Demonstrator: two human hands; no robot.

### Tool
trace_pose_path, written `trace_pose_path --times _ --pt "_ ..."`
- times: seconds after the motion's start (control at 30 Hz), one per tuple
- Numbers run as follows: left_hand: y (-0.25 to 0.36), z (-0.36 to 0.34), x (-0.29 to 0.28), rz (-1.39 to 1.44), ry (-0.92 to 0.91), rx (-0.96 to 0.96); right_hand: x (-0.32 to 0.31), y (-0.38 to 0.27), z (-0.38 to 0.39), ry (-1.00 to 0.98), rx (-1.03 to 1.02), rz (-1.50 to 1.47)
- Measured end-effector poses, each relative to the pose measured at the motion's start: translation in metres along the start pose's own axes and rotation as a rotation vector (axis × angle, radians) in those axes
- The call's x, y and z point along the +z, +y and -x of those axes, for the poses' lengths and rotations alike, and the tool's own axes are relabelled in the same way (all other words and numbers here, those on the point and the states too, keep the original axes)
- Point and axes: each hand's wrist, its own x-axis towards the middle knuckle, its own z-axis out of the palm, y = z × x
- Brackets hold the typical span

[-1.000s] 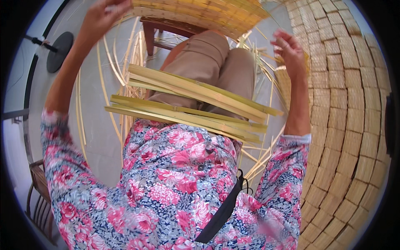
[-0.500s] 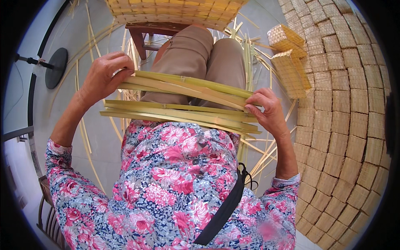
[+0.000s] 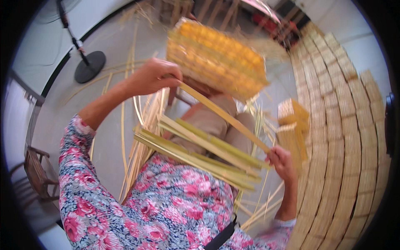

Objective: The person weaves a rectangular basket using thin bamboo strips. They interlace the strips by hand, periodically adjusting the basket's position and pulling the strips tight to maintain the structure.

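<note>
A long, flat bamboo strip (image 3: pixel 225 114) is stretched slantwise above my lap. My left hand (image 3: pixel 160 76) is closed on its upper left end, raised beside the basket. Lower down on the right, my right hand (image 3: pixel 282 163) pinches the other end. Across my thighs lies a bunch of green and pale strips (image 3: pixel 196 160), split into two loose groups. A yellow woven basket (image 3: pixel 216 58) stands just beyond my knees, blurred by motion.
Two small woven boxes (image 3: pixel 292 112) sit at the right. Behind them stretches a wide stack of woven pieces (image 3: pixel 329 137). Loose strips (image 3: pixel 141 162) litter the floor. At the left are a round black stand base (image 3: pixel 89 66) and a wooden chair (image 3: pixel 41 173).
One strip has been lifted off the lap bunch, held at both ends. My left hand has risen away from the lap strips. The view has tilted, bringing more of the basket into sight.
</note>
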Motion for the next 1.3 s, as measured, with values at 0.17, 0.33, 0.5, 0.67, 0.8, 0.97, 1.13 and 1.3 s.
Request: trace_pose_path --times 0.17,0.33,0.5,0.67,0.8,0.97,1.13,1.3 --pt "-0.052 -0.028 -0.020 0.144 0.264 -0.153 -0.006 -0.012 -0.014 0.354 -0.184 0.144" --pt "-0.068 -0.070 -0.044 -0.268 0.771 -0.189 -0.004 0.006 -0.037 0.898 -0.307 -0.226" --pt "-0.082 -0.110 -0.055 0.123 0.689 -0.285 -0.003 0.011 -0.110 0.853 -0.108 -0.727" --pt "-0.041 -0.113 -0.073 0.328 0.520 -0.097 0.008 0.011 -0.189 0.629 -0.124 -0.897" --pt "-0.049 -0.129 -0.066 0.097 0.254 -0.063 0.017 0.007 -0.221 0.529 -0.155 -0.861" --pt "-0.043 -0.130 -0.068 0.152 0.211 -0.041 0.031 0.014 -0.240 0.651 -0.309 -0.606" --pt "-0.013 -0.151 -0.050 -0.019 0.020 -0.122 0.038 0.026 -0.242 0.756 -0.355 -0.402" --pt "-0.008 -0.158 -0.063 0.062 -0.218 -0.119 0.061 -0.004 -0.236 0.868 -0.299 -0.262"
